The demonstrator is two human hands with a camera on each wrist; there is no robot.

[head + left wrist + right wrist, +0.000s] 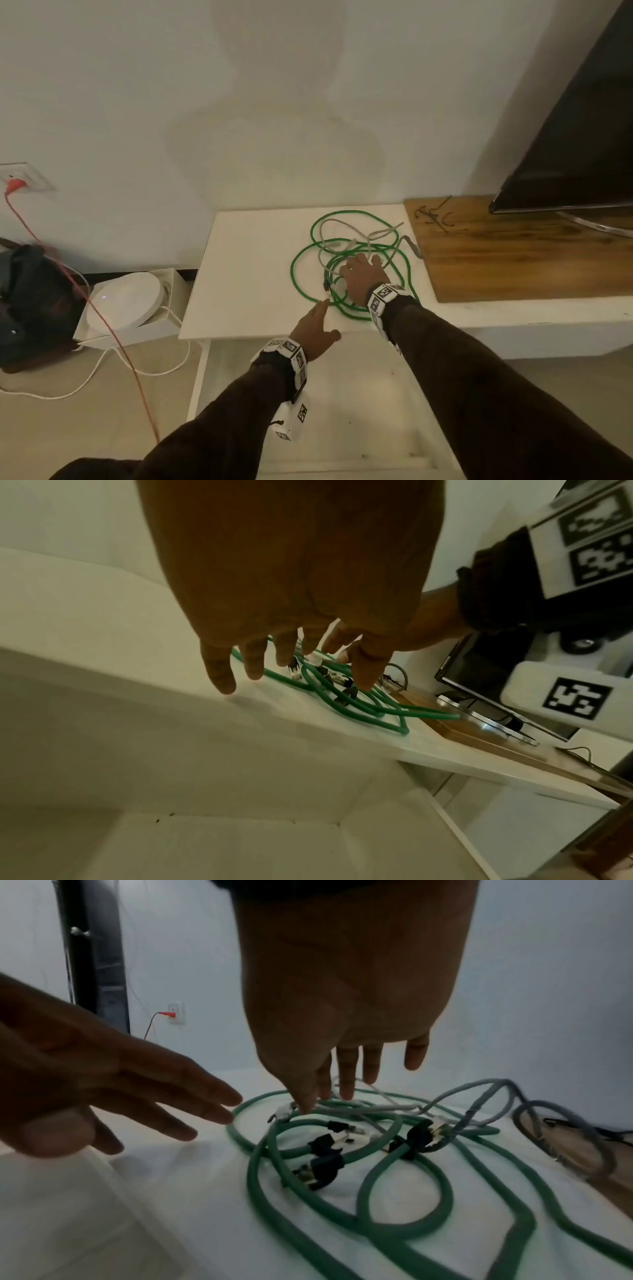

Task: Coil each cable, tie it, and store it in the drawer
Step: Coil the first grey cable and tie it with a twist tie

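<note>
A tangle of green cable and a thinner grey cable lies loose on the white table top. Several black-booted connectors lie inside the loops. My right hand hovers over the middle of the tangle, fingers straight, tips close to a white plug. My left hand reaches in from the front edge with straight fingers, tips just short of the green loop, holding nothing. Below the table top an open white drawer shows its bare bottom.
A wooden board at the right carries a dark screen on a metal foot and a few thin dark wire pieces. On the floor at left are a round white device in a box, a black bag, and a red cord.
</note>
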